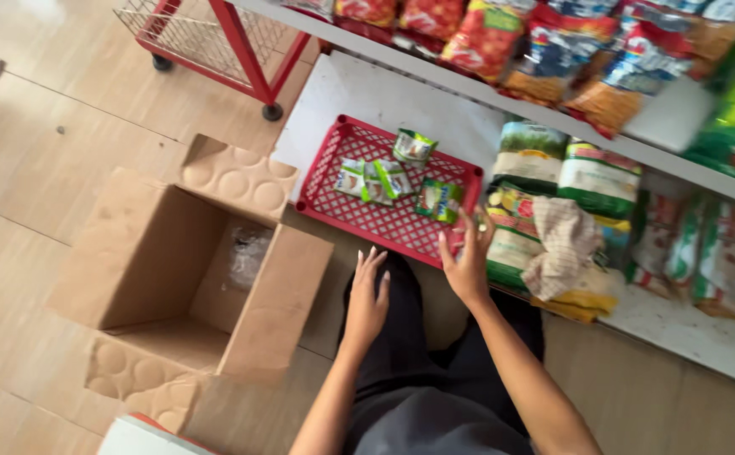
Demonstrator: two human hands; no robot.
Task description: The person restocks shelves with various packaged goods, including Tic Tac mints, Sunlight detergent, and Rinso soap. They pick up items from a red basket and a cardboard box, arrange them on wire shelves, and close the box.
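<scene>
A red plastic tray [342, 211] lies on the low white shelf, holding several small green and white packets [375, 180]. My right hand [466, 257] is spread over the tray's near right corner, fingers apart, just below a green packet [439, 200]; nothing is in it. My left hand [367, 295] hovers open above my dark-clothed knee, a little short of the tray's front rim. An open cardboard box [174, 270] stands on the floor to my left, with clear plastic crumpled at its bottom.
Green and white bags [529, 156] stand on the bottom shelf right of the tray, a checked cloth [563, 244] draped over them. Colourful snack bags [485, 34] fill the shelf above. A red wire trolley [207, 34] on wheels stands at the top left on the wood floor.
</scene>
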